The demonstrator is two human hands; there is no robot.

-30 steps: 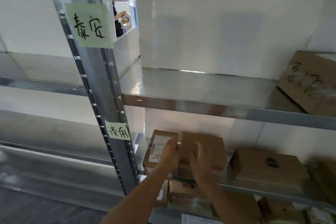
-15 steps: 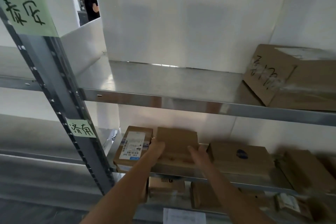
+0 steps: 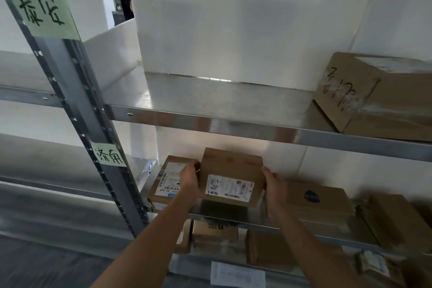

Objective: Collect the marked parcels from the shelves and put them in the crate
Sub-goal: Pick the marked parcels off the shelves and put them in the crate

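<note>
While I look down at the middle shelf (image 3: 233,216) of the grey metal rack, the flat brown cardboard parcel with a white shipping label (image 3: 230,179) is tipped up so its labelled face points toward me, its long axis running left to right along the shelf edge. It sits above the front of that shelf, between a brown cardboard box with a white barcode label (image 3: 168,181) on its left and a brown cardboard box with a dark round logo (image 3: 315,199) on its right. My left hand (image 3: 190,176) clamps the parcel's left short side, fingers curled round the edge; my right hand (image 3: 274,186) presses the right short side, fingers wrapped likewise. Both forearms reach up from below, converging slightly toward the parcel. Handwritten black marks show at the label's left end, though I cannot read them.
</note>
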